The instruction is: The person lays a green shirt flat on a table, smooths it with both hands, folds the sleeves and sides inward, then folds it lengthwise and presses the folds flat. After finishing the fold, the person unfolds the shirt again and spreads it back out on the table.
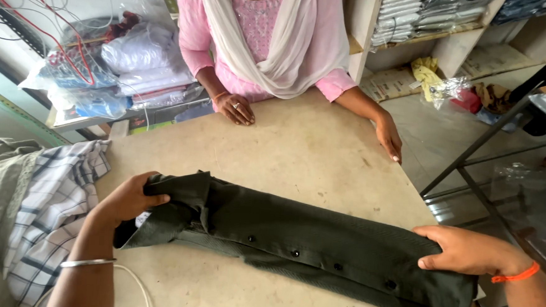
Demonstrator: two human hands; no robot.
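The left hand [130, 199] is gripping the collar end of a dark green shirt [305, 242], fingers curled over the fabric, while the right hand [467, 251] is pinching the other end, thumb on top. The shirt is lying folded lengthwise in a long strip across the beige table [298, 142], its button row facing up. A plaid shirt [52, 210] is lying heaped at the table's left edge, and another person's two hands [238, 110] are resting on the far side

Dark green buttoned shirt [305, 245] folded lengthwise, flat on table
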